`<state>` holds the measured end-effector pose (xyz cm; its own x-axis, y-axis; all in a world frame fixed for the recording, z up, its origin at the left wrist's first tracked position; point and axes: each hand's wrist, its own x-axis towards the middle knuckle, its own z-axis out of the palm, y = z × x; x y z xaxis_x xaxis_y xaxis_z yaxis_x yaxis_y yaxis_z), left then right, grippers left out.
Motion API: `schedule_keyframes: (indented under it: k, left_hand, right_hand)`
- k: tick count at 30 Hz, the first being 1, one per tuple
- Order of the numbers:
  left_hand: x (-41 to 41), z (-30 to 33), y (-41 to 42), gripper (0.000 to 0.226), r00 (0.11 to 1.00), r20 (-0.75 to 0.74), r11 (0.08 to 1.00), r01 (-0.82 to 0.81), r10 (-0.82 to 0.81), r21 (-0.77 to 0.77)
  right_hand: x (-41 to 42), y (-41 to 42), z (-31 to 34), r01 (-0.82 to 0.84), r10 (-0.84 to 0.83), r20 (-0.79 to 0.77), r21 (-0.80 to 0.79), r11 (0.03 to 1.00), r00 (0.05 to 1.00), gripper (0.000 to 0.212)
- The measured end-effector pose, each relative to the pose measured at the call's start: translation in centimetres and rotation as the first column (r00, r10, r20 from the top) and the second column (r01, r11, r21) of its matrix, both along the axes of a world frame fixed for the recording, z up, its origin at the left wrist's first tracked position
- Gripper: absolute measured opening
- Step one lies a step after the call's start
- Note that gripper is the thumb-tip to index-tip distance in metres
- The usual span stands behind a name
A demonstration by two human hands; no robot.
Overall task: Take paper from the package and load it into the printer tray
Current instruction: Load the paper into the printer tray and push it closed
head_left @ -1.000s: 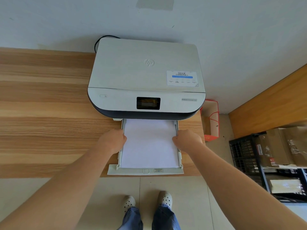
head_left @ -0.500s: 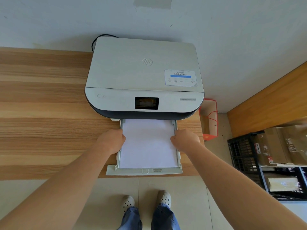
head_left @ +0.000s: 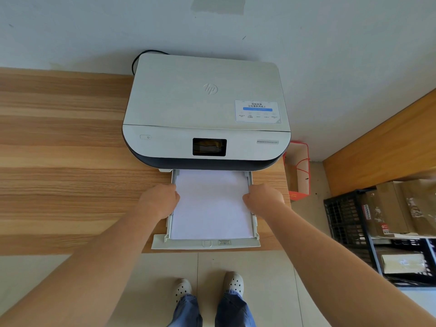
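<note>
Both hands are curled over the side rails of the pulled-out tray (head_left: 206, 244), one on each side of the paper (head_left: 211, 206). The left hand (head_left: 160, 200) is closed into a loose fist against the tray's left rail, knuckles touching the sheet edge; the right hand (head_left: 263, 199) is closed the same way on the right rail. Whether the fingers actually pinch the rails or the width guides cannot be told, since the fingertips are hidden under the knuckles. Compared with a second ago, almost nothing has been moved: the hands have been kept at the same spots on the rails, the tray is drawn out just as far, and only the view has shifted slightly. This is judged to mean the sheets are already seated and are being squared or the guides snugged, with the tray not yet pushed in. The paper is seen as a clean white stack lying flat inside the tray, its far edge tucked under the printer (head_left: 206, 109) and its near edge just short of the tray's front lip. No curl or skew is visible. The printer is set on a wooden desk (head_left: 70, 149) against a pale wall, and the tray's front lip overhangs the desk's near edge. No package is in view.
</note>
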<state>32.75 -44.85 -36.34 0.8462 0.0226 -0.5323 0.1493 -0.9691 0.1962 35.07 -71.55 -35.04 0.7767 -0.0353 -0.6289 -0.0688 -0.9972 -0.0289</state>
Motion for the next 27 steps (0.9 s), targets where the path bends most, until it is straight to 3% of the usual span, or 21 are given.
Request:
schedule_keyframes:
  k: [14,27]
  left_hand:
    - [-0.23,-0.17,0.13,0.026,1.0,0.014,1.0,0.015,-0.015,-0.005]
    - [-0.07,-0.2,0.06,0.026,0.995,0.016,0.992,0.101,-0.102,0.08]
  right_hand:
    - [-0.28,-0.08,0.12,-0.027,0.027,0.011,-0.008,1.0,1.0,0.026]
    - [-0.38,0.15,0.37,-0.013,0.013,0.006,-0.019,1.0,1.0,0.028]
